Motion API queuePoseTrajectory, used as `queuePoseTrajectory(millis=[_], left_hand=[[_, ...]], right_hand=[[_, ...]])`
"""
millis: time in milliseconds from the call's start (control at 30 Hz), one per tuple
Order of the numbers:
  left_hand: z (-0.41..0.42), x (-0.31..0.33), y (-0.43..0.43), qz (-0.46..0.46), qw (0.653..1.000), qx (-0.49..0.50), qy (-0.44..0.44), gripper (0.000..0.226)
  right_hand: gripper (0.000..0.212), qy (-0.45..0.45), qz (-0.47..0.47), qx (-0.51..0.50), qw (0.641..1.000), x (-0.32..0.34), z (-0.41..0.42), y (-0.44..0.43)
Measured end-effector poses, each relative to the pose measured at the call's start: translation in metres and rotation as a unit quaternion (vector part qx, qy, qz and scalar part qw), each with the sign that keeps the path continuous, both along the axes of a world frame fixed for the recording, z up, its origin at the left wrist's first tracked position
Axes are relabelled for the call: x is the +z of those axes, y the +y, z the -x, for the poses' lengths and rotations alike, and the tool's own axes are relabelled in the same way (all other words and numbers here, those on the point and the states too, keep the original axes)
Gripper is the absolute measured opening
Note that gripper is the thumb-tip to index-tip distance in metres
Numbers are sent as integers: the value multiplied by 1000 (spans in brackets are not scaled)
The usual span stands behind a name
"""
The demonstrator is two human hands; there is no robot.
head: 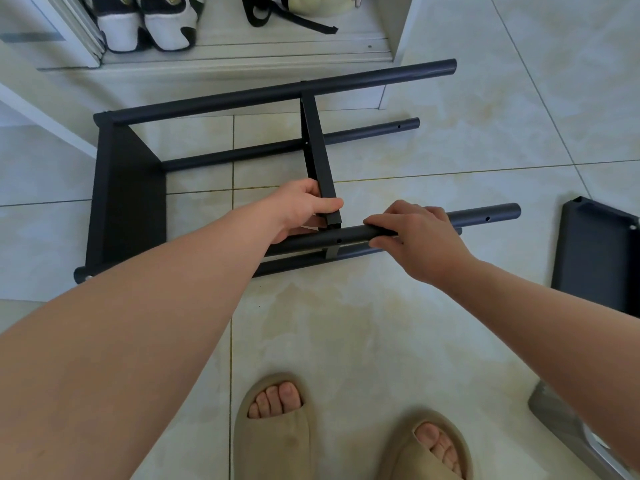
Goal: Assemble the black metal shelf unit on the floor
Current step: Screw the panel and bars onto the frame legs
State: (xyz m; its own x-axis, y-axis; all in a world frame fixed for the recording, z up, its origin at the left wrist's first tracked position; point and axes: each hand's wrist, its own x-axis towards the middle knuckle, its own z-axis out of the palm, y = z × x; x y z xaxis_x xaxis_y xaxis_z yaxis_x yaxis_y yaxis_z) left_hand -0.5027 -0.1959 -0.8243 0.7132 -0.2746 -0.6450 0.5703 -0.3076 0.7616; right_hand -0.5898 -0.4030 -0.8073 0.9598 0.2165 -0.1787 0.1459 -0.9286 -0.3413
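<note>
The black metal shelf unit [128, 202] lies on its side on the tiled floor, its flat end panel at the left and several round poles running right. A middle shelf panel [317, 147] stands edge-on between the far pole [277, 91] and the near upper pole [485, 216]. My left hand [304, 206] grips the near corner of that middle panel. My right hand [415, 233] holds the near upper pole just right of the panel, fingers curled over it. A screw hole shows on this pole between my hands.
Another black shelf panel [595, 251] lies on the floor at the right. A grey part [554, 414] sits at the lower right edge. A white cabinet with shoes [149, 26] stands behind the unit. My feet in tan slippers [273, 427] are near the bottom.
</note>
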Motion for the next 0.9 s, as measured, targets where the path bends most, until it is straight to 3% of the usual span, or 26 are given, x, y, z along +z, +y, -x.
queuePoseTrajectory(millis=[233, 667, 800, 900], left_hand=[[5, 12, -4, -57, 997, -47, 9, 24], [51, 7, -24, -32, 991, -129, 36, 31], [52, 10, -26, -70, 989, -127, 1, 22], [56, 15, -31, -128, 983, -126, -28, 35]], right_hand=[[25, 24, 9, 1, 1000, 3, 3, -2], [21, 67, 62, 30, 995, 6, 49, -26], [24, 65, 63, 22, 996, 3, 50, -28], [33, 78, 88, 28, 993, 3, 51, -28]])
